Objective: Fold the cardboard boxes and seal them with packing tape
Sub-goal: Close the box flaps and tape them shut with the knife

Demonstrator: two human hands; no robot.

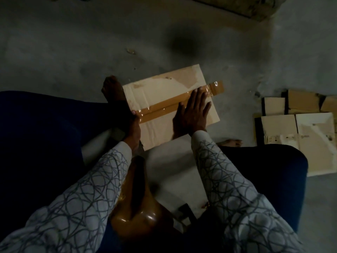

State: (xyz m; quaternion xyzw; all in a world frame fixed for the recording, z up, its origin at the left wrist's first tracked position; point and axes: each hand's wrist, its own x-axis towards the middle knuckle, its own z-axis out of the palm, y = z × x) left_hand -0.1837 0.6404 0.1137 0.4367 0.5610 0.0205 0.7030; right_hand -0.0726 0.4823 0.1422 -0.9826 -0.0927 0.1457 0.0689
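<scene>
– grey concrete floor (pixel 73 52), dim, with a dark shadow patch on it. what's down there?

– a cardboard box (pixel 160 84) lies on the floor in front of a seated person, between the knees. a strip of brown packing tape (pixel 164 105) runs along its top seam and sticks out past the far right edge.

– and the hands?

– right hand (pixel 193 112) lies flat on the box, fingers straight and spread, fingertips on the tape. left hand (pixel 134 130) is at the near left end of the strip, thumb on top of the tape, fingers curled over the box's edge and gripping it.

– anything in the way?

– the patterned left sleeve (pixel 82 198) crosses over a glossy brown tape roll (pixel 138 221) in the lap, so only part of it shows. a pale flat surface (pixel 173 170) runs from the box's near edge toward the lap; i cannot tell whether it is the box's side.

– what else is around?

– 1 bare foot (pixel 113 90) touches the box's left edge, and toes of the other foot (pixel 231 142) show just right of the right wrist. dark blue trousers (pixel 36 134) fill the left side. flattened cardboard pieces (pixel 295 132) are stacked on the floor at the right, well apart from the box. a small crumpled scrap of clear tape (pixel 131 51) lies beyond the box. at the top edge a rough, mottled slab (pixel 237 8) is too dark to make out.
</scene>
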